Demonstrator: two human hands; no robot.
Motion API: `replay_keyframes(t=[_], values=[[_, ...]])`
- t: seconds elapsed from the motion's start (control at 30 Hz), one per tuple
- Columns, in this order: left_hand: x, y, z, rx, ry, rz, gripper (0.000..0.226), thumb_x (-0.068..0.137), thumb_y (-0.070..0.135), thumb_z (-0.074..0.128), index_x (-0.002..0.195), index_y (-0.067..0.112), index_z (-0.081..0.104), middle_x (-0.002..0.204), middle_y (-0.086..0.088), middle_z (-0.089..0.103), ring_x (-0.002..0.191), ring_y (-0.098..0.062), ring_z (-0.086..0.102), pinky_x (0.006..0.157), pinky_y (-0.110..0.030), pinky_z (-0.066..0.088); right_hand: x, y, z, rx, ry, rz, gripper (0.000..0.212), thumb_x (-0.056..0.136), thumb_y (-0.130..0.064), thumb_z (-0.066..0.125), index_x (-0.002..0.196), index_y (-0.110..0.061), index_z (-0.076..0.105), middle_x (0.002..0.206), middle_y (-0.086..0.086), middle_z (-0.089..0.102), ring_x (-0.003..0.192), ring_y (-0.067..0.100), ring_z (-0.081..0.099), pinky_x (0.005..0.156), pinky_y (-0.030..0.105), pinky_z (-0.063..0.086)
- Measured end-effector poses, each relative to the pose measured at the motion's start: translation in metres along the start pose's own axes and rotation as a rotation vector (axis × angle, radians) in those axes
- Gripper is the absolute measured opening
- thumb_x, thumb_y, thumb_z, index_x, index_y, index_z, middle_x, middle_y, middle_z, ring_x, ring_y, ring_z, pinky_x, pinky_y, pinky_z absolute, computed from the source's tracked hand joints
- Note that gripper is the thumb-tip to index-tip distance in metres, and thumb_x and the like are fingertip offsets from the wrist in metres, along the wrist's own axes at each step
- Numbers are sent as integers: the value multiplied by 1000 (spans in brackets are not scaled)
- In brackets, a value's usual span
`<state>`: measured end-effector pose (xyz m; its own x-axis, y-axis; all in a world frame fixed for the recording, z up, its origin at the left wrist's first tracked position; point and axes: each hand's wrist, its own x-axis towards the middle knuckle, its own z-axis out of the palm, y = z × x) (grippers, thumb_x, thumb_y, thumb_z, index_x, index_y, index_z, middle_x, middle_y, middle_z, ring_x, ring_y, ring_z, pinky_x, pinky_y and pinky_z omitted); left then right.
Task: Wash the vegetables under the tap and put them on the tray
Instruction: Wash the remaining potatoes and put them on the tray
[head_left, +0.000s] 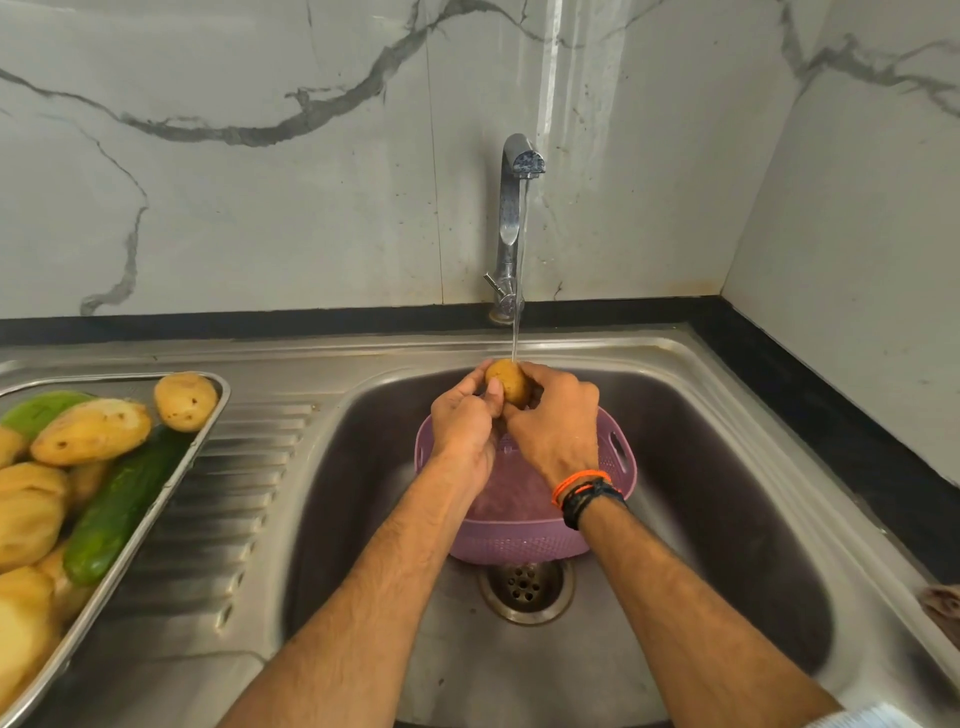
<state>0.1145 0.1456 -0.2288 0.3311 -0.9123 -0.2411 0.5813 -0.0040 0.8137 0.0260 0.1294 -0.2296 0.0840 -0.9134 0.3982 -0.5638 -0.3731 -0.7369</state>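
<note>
Both hands grip one potato (508, 382) under the tap's (511, 223) stream, left hand (464, 422) at its 8 o'clock, right hand (558, 415) at 4, fingers curled around it. Below sits a purple colander (618, 457) in the sink (727, 467); the steel tray (208, 431) of potatoes and cucumber (119, 501) lies at 9 o'clock.

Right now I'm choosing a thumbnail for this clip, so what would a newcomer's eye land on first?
First, both hands, left hand and right hand, holding a potato under the tap stream, above the purple basket in the sink. Then the steel tray at left, piled with potatoes and a cucumber.
</note>
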Motion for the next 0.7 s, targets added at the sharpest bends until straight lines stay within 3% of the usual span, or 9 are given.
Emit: replay_keyframes(t=[0.07, 0.2, 0.27, 0.33, 0.4, 0.57, 0.63, 0.7], values=[[0, 0, -1, 32, -16, 4, 38, 99, -4, 49, 134, 5, 58, 117, -17, 68, 107, -26, 66, 78, -27, 59, -2, -2, 2, -30, 12, -28, 33, 79, -10, 67, 111, -18, 70, 84, 2, 70, 78, 19, 62, 80, 31, 55], [0, -1, -3, 113, -69, 20, 42, 97, -7, 49, 137, 4, 55, 122, -16, 68, 109, -22, 66, 89, -28, 56, 1, 1, 6, -53, -84, -105, 45, 80, -6, 64, 125, -8, 58, 97, 9, 68, 85, 20, 63, 77, 27, 51], [1, 0, -2, 119, -59, 33, 40, 98, -7, 49, 136, 3, 56, 117, -14, 68, 104, -21, 67, 80, -25, 58, 1, 3, 4, -68, -66, -101, 52, 81, -9, 65, 133, -10, 58, 96, 9, 70, 85, 20, 63, 78, 26, 51], [0, 1, -2, 112, -33, 39, 38, 98, -6, 49, 134, 4, 58, 113, -14, 69, 100, -20, 67, 74, -23, 59, -1, 4, 2, -93, -9, -88, 44, 81, -10, 67, 125, -12, 65, 90, 10, 72, 81, 23, 64, 81, 32, 54], [3, 0, -2, 147, -30, 50, 38, 99, -5, 49, 135, 5, 57, 118, -15, 68, 104, -21, 67, 81, -25, 58, -2, 2, 2, -102, 25, -100, 34, 80, -9, 67, 114, -12, 69, 85, 9, 72, 78, 26, 64, 78, 36, 55], [3, -3, -4, 290, -83, 101, 41, 97, -9, 48, 135, 5, 57, 127, -15, 66, 114, -21, 65, 101, -35, 52, 0, 3, 4, -86, -81, -155, 47, 86, -7, 62, 133, -7, 56, 112, 11, 69, 100, 26, 66, 89, 24, 49], [4, -3, -4, 326, -64, 115, 41, 98, -8, 49, 134, 6, 58, 124, -14, 67, 110, -20, 66, 96, -31, 54, 0, 5, 2, -109, -57, -154, 45, 86, -9, 62, 131, -11, 59, 102, 11, 72, 92, 27, 67, 88, 31, 55], [5, -2, -6, 343, -46, 121, 41, 98, -7, 50, 135, 8, 58, 124, -12, 68, 111, -19, 66, 94, -29, 55, -2, 6, 3, -172, -13, -178, 36, 86, -14, 61, 122, -17, 65, 88, 7, 72, 79, 27, 67, 77, 39, 58]])
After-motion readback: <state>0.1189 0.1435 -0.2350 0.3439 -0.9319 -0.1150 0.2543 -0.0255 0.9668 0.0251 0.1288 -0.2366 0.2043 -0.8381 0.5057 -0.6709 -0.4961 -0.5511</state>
